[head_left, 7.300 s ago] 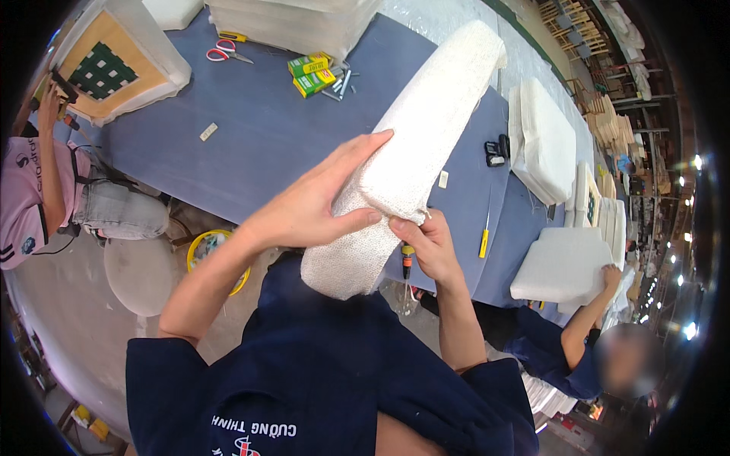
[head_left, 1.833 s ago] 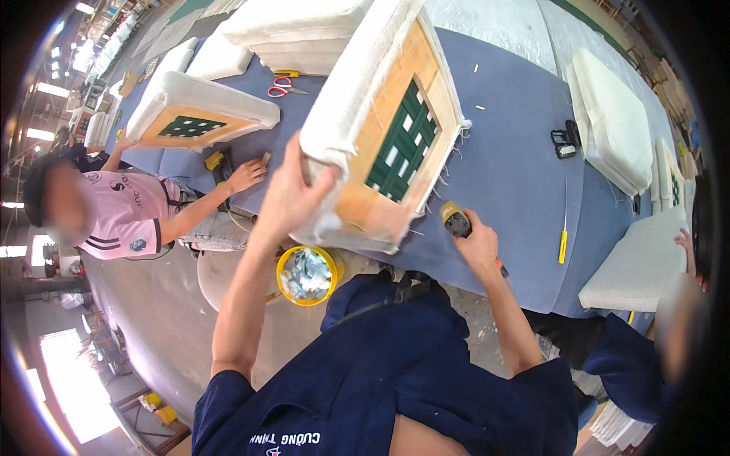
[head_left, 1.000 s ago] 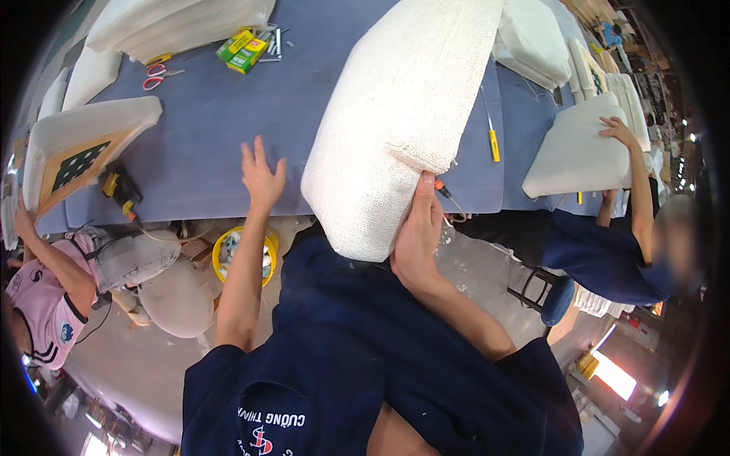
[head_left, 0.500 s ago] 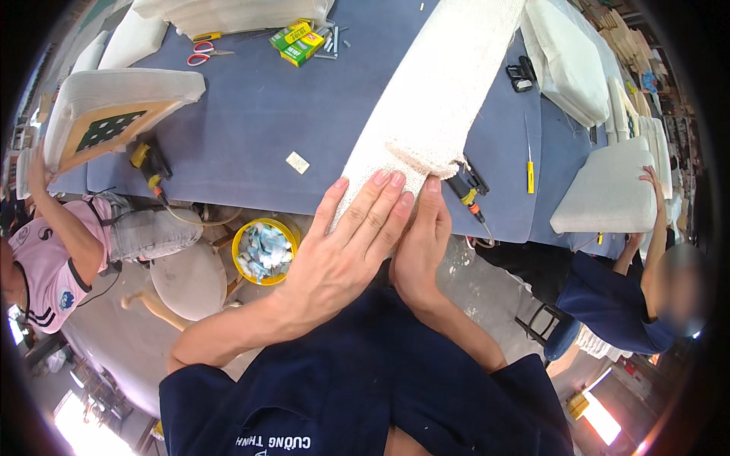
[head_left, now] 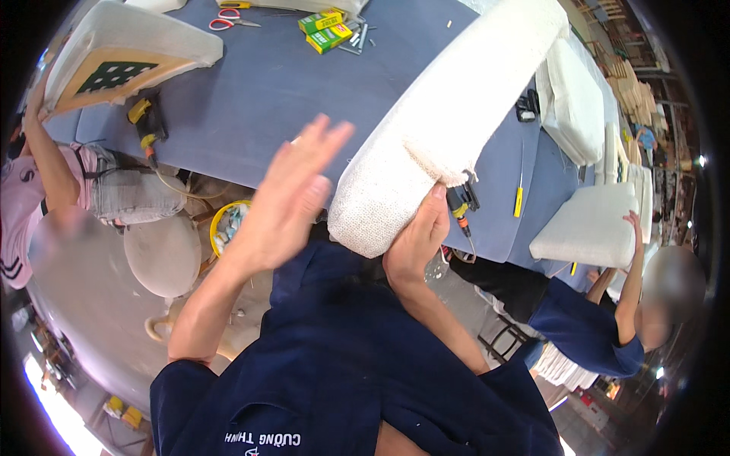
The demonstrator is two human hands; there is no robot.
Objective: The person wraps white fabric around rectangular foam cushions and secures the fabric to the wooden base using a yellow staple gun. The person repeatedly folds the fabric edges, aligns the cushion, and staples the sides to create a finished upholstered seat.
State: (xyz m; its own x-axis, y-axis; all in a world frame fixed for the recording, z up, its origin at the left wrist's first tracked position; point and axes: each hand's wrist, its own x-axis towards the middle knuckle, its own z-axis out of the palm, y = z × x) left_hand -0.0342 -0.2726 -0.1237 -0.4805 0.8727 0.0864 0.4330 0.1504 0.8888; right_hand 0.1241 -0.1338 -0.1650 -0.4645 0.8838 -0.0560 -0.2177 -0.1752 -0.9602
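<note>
A long white upholstered seat cushion (head_left: 449, 121) lies across the blue work table (head_left: 258, 99), its near end over the table's edge against my body. My right hand (head_left: 418, 243) presses against the underside of that near end, fingers curled on the fabric. My left hand (head_left: 296, 197) hovers open and blurred just left of the cushion, touching nothing. A power tool with a yellow and black body (head_left: 460, 207) lies on the table edge right beside my right hand.
A person in pink (head_left: 46, 197) at the left holds a cushion with its wooden underside up (head_left: 122, 61); a stapler (head_left: 144, 125) lies nearby. Scissors (head_left: 232, 19) and yellow-green boxes (head_left: 327, 30) lie far. A person in navy (head_left: 601, 319) handles white cushions (head_left: 589, 224) at right. A stool (head_left: 163, 254) and yellow bucket (head_left: 220, 220) stand below.
My left hand has lifted off the cushion's near end and swung out to the left, open. My right hand stays against the cushion's end.
</note>
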